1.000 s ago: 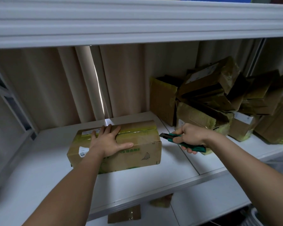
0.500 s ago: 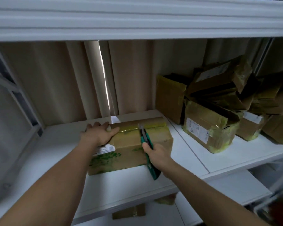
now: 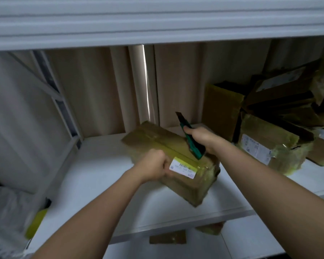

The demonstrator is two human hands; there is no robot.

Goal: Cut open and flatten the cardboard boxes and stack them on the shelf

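While angled, box [image 3: 176,157] near shelf edge [image 3: 176,226]

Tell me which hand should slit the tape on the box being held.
Right. The right hand already grips the green utility knife, its blade pointing up over the taped box. The left hand grips the box's near edge beside the white label, likely best kept steadying it.

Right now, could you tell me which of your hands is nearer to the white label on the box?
Left. The left hand grips the box edge right beside the white label; the right hand holds the knife above, farther back.
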